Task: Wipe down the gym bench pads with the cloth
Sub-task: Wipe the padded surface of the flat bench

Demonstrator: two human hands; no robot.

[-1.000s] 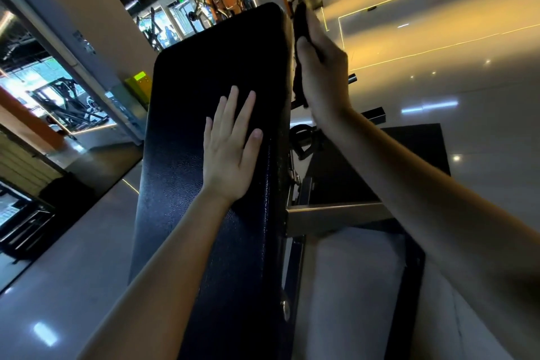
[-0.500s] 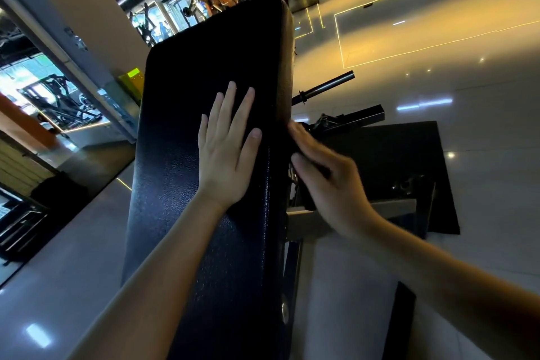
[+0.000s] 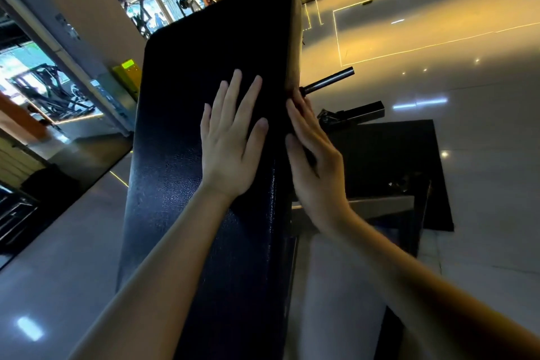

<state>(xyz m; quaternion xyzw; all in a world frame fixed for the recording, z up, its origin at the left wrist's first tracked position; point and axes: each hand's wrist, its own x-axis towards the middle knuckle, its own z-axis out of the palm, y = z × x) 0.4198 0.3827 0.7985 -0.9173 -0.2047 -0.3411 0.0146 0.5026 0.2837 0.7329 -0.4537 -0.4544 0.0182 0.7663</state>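
The bench pad [image 3: 204, 67] fills the middle of the frame, running from the bottom edge up toward the top centre. It is long, black and grained. It looks firm under a vinyl skin with a little give, bolted to a heavy frame, so I'd judge it takes pressure without shifting. There is nothing to lift, so bracing on the broad face is enough.

The left hand [image 3: 230, 152] lies flat at mid-pad with its fingers [image 3: 233, 88] straight and slightly spread. The right hand [image 3: 318, 172] is pressed edge-on against the pad's right side, its fingers [image 3: 295, 117] straight and close together and the thumb along the rim.

The cloth should be under that palm. It would be soft, light and easy to bunch, but I can only see a dark sliver there and cannot be sure.
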